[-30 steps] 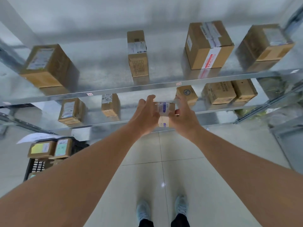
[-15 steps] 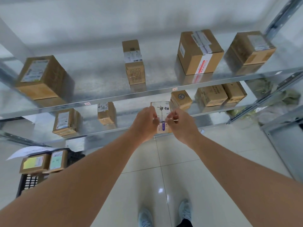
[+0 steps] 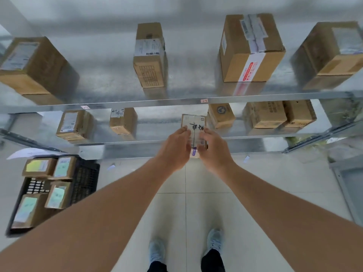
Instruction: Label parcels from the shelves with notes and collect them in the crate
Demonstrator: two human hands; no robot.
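I hold a small flat parcel [image 3: 193,125] with black lettering in front of the lower shelf [image 3: 157,141]. My left hand [image 3: 174,149] grips its left edge and my right hand [image 3: 213,150] grips its right edge, fingers curled round it. The parcel's lower part is hidden behind my hands. On the floor at the left stands a black crate [image 3: 84,177] holding several brown parcels with yellow and green notes on top, among them a yellow-noted parcel [image 3: 38,166].
Cardboard boxes stand on the upper shelf [image 3: 176,100], such as a narrow box [image 3: 150,55] and a taped box [image 3: 250,48]. More boxes sit on the lower shelf, one of them a brown box [image 3: 221,114] right of my hands. A paper sheet [image 3: 29,153] lies behind the crate. My feet stand on pale floor tiles.
The parcel has turned in my hands, so its broad lettered face now points up. Both hands stay on it, and my view has tilted down to show more of the crate.
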